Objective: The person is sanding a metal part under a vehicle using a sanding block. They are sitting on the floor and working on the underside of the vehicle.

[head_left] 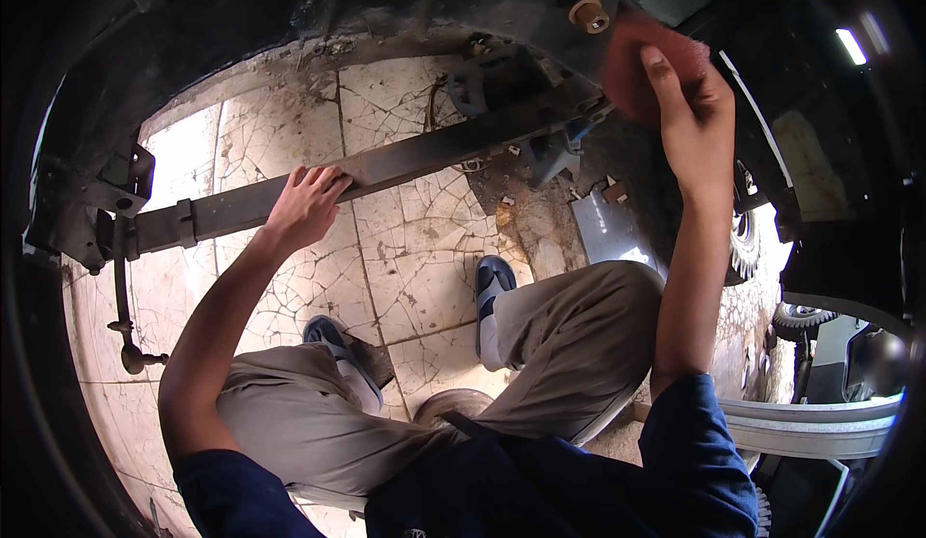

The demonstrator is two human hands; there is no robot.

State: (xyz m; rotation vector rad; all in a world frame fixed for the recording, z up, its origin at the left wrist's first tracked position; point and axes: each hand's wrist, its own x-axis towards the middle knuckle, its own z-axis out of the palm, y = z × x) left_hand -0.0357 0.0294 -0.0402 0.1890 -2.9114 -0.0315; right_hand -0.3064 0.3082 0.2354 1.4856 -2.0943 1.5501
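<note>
My right hand (696, 119) is raised at the upper right. It holds a reddish-brown abrasive pad (629, 67), with the thumb pressed on the near face and the other fingers mostly hidden. The pad is slightly blurred and lies close to a dark curved vehicle panel (502, 3), beside a rusty bolt end (588, 15). Whether the pad touches the panel I cannot tell. Lower and to the left, my left hand (307, 208) rests on a long dark metal bar (415, 155), its fingers bent over the far edge and the thumb hidden.
A bracket (125, 176) and a hanging rod with a ball joint (135, 355) stand at the left. Beyond the bar lies cracked tile floor (280, 104). A grey metal plate (603, 225) is near my raised knee (617, 297). Toothed wheels (805, 318) and a pale curved rail (820, 427) are at the right.
</note>
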